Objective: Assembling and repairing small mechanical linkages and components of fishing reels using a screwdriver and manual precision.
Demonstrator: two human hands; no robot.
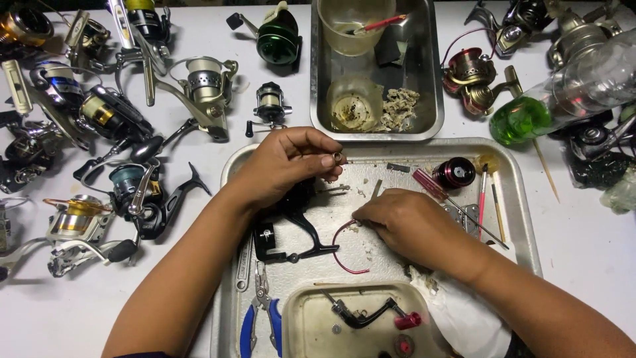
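Your hands work over a dismantled black fishing reel on a steel tray.

Your left hand (281, 166) pinches a small metal ring (337, 158) between thumb and forefinger, lifted clear above the black reel body (291, 229) lying on the metal tray (517, 192), likely to keep the part apart from the grime. Your right hand (404, 222) rests curled, fingertips pressing the thin red wire bail (339, 248) flat against the tray. A red-handled screwdriver (430, 185) and glossy dark spool (455, 172) lie near; blue-handled pliers (262, 318) sit at the tray's lower edge.
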